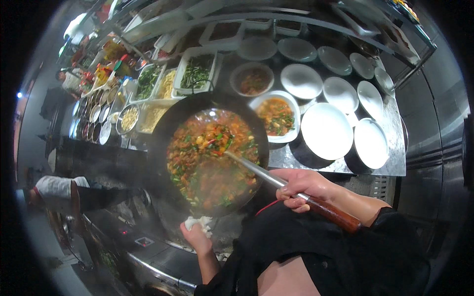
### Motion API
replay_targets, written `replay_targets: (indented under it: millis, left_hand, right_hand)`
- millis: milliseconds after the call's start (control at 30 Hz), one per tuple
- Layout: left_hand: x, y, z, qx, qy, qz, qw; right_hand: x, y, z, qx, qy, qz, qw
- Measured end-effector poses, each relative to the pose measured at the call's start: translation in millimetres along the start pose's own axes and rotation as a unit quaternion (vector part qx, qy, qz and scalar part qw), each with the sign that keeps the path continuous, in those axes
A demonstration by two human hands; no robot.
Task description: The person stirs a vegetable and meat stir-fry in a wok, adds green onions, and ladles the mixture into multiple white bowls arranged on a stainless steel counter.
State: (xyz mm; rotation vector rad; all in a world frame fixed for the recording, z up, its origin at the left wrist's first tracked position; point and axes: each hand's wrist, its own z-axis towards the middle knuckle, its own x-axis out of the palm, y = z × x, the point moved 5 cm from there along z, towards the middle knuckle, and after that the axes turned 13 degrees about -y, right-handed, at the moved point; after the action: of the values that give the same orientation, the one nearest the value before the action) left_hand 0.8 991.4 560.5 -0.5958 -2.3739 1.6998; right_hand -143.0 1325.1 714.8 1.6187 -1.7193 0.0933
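A large dark wok (155, 155) is before me, full of steaming food (200, 159) in reddish sauce with green pieces. My right hand (301, 188) grips the metal shaft of a ladle (259, 172) just above its brown wooden handle. The ladle's head lies among the food and is partly hidden by it. Bunched in my left hand (196, 235) is a white cloth (199, 224), pressed at the wok's near rim. Right behind the wok's right side stands a white bowl (292, 135) holding similar food.
Several white bowls (327, 131) cover the steel table (396, 162) on the right. Tubs of greens (198, 70) and a bowl of pale pieces (129, 118) sit at the back left. Overhead runs a metal shelf (237, 16). Another person (61, 190) is at far left.
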Motion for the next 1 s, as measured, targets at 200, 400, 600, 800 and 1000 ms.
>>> replay_targets:
  millis: [200, 400, 600, 800, 1000]
  left_hand:
    - [-1, 1, 3, 0.026, -0.006, 0.036, 0.999]
    - [-13, 13, 14, 0.02, -0.04, 0.054, 0.998]
    - [-6, 7, 5, 0.004, -0.043, 0.055, 0.998]
    - [-9, 14, 9, 0.024, -0.047, 0.052, 0.997]
    - [-4, 7, -7, 0.019, -0.096, 0.05, 0.994]
  right_hand:
    - [-23, 32, -18, -0.041, 0.054, 0.081, 0.994]
    - [-81, 76, -33, -0.136, -0.061, 0.08, 0.986]
    - [-165, 117, -6, -0.231, -0.242, -0.033, 0.942]
    - [-242, 132, 46, -0.233, -0.338, -0.1, 0.906]
    - [-270, 133, 55, -0.267, -0.423, -0.294, 0.814]
